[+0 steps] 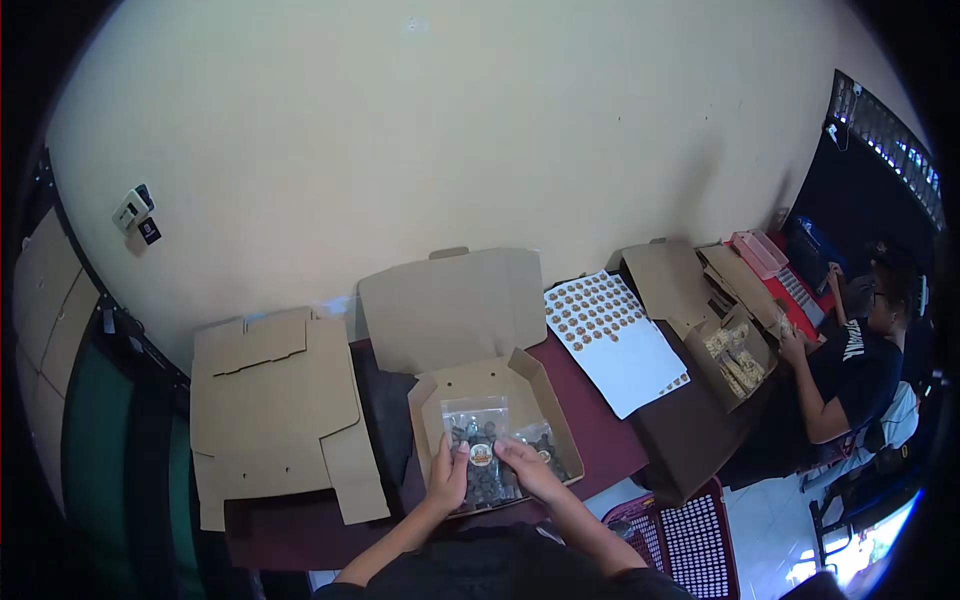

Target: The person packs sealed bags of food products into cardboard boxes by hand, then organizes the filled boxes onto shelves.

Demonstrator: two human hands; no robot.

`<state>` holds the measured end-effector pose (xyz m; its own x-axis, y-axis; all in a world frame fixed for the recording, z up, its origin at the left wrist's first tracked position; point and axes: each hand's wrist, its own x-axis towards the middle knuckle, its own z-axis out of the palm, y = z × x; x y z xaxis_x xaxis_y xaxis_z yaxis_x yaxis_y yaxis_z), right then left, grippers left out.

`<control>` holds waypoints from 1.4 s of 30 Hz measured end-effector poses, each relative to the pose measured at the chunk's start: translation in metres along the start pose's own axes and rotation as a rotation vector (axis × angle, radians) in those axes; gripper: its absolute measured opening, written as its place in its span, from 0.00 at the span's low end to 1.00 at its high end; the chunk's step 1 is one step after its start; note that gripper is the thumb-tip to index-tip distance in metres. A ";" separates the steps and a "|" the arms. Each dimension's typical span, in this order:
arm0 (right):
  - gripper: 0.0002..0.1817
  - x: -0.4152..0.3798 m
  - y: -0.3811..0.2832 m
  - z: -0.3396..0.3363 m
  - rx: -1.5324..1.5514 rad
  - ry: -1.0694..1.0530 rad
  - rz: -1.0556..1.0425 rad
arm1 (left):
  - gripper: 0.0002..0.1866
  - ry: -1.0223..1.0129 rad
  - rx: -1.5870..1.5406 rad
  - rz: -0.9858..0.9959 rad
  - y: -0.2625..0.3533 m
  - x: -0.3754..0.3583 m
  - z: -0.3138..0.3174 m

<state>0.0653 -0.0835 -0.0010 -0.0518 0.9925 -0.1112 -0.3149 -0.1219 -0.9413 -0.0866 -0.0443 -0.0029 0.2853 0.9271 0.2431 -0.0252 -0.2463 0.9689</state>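
Note:
Between my two hands is a clear zip bag (478, 420) of dark round pieces with a round sticker on its front. My left hand (448, 475) grips the bag's left edge, thumb on the front. On the other side, my right hand (528, 470) has its thumb at the sticker's right edge. The bag is over an open cardboard box (470, 380) whose lid stands up against the wall. A second bag (545, 445) of similar dark pieces lies in the box, partly behind my right hand.
Flattened cardboard boxes (270, 400) lie at the left. A sheet of round stickers (610, 340) is to the right of the open box. Farther right, a person (850, 370) sits by another open box (735, 365) with pale contents. A maroon basket (690, 540) stands below the table.

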 end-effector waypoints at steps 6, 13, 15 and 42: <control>0.25 -0.012 -0.027 0.015 -0.406 0.038 -0.061 | 0.13 -0.063 0.006 -0.017 -0.015 -0.006 0.002; 0.24 0.007 0.013 -0.012 -0.138 -0.042 0.017 | 0.13 -0.011 0.048 -0.005 -0.008 -0.002 0.005; 0.25 0.009 0.013 -0.008 -0.105 0.006 0.015 | 0.17 0.020 0.095 -0.050 -0.016 -0.003 0.003; 0.26 0.000 -0.015 -0.005 -0.164 -0.011 0.058 | 0.23 -0.196 -0.017 -0.171 -0.002 -0.001 -0.001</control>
<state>0.0745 -0.0818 0.0115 -0.0765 0.9835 -0.1642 -0.1520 -0.1742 -0.9729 -0.0876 -0.0445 -0.0053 0.4674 0.8818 0.0636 0.0237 -0.0844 0.9961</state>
